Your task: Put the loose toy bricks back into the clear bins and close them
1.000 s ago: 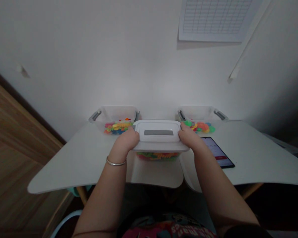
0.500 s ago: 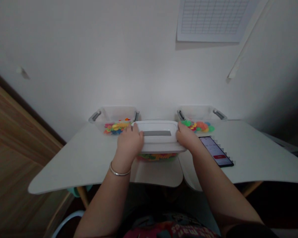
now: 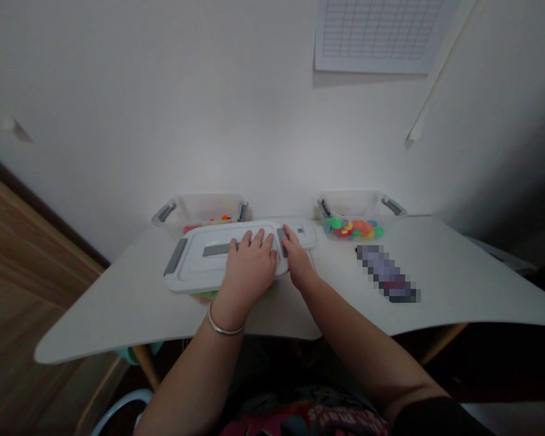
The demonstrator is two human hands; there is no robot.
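Note:
A white lid [image 3: 193, 269] with grey end clips lies over a clear storage box [image 3: 204, 297] on the table, turned slightly askew. Colourful pieces show through the box wall below it. My left hand [image 3: 249, 266] rests flat on the lid's right half, fingers spread and palm down. At the lid's right end, my right hand [image 3: 300, 260] has its fingers closed over the grey latch [image 3: 281, 241]. Its thumb is hard to see. Behind the right hand, another white lid [image 3: 306, 230] lies on the table, partly covered.
Two uncovered clear boxes with colourful pieces stand against the wall, a left box [image 3: 202, 206] and a right box [image 3: 361, 209]. A pixelated phone [image 3: 386, 272] lies on the white table [image 3: 463, 284] to the right. A printed grid sheet [image 3: 376, 36] hangs above.
The lidded box has shifted left and turned, its long side now across the table. My left hand went from gripping its edge to lying flat on top; my right hand moved left to the latch.

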